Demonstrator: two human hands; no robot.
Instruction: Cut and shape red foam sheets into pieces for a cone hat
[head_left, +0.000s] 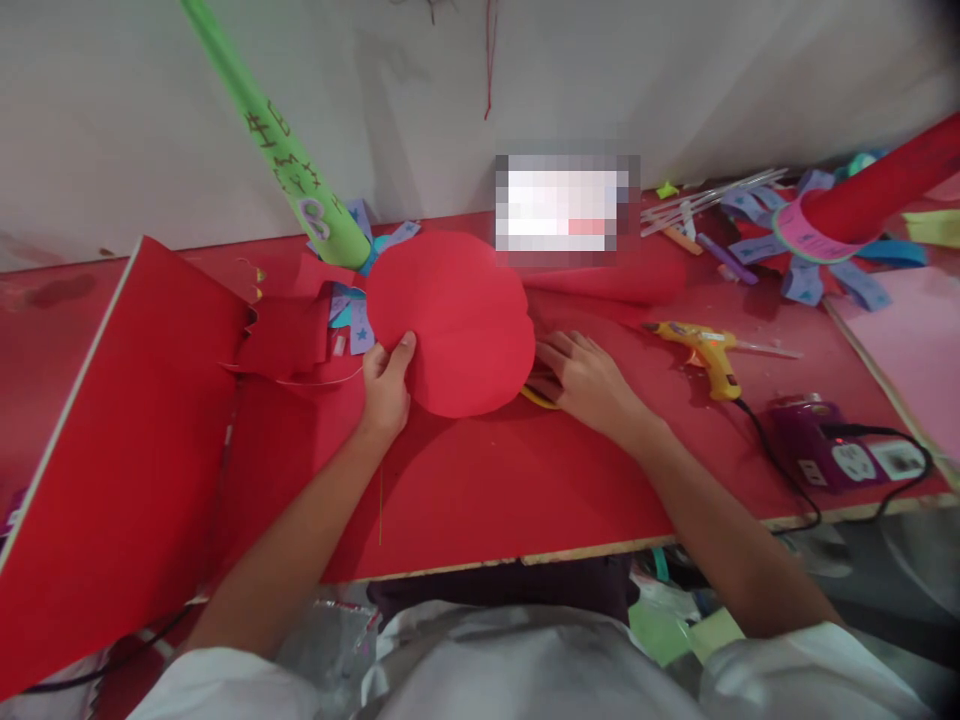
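My left hand [388,388] pinches the lower left edge of a rounded red paper cutout [454,325], thumb on top and fingers behind. Faint creases run across the sheet, and a small notch breaks its right edge. Just right of the cutout, my right hand [581,375] is low over the table with its fingers curled. Beneath those fingers shows a curved yellow rim [540,399], perhaps a handle loop; the rest of that thing is hidden by the hand and paper.
A yellow hot glue gun [701,350] lies to the right, its cord running to a purple power socket [825,455]. A green paper cone [285,165] stands behind left. A red board [127,430] leans at left. A red paper cone [885,195] with purple strips occupies the back right.
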